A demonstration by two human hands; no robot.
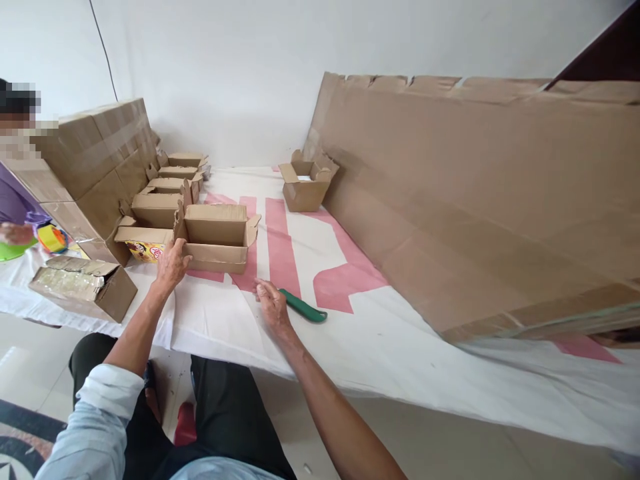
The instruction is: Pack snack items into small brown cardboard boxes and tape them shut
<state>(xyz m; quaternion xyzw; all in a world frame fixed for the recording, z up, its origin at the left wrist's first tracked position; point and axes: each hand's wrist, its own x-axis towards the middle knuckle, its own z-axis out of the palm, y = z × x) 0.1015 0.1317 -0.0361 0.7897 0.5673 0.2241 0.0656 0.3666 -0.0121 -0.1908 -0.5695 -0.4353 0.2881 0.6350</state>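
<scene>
An open cardboard box (215, 257) stands on the cloth-covered table, its flaps spread and nothing visible inside. My left hand (173, 263) grips its front left corner, with the thumb on the front wall. Just right of the box, my right hand (273, 305) is above the cloth, its fingers loosely bent and apart, and I see nothing held in them. A green curved handle (304, 307) with a hole at its end lies against the right side of this hand. Whatever joins the handle's other end is hidden.
Several open boxes (157, 212) line up beside a stack of taped cartons (100, 160). A closed box (85, 287) sits front left. Another open box (305, 193) stands near a large leaning cardboard sheet (475, 200). A person's hand (16, 233) shows at far left.
</scene>
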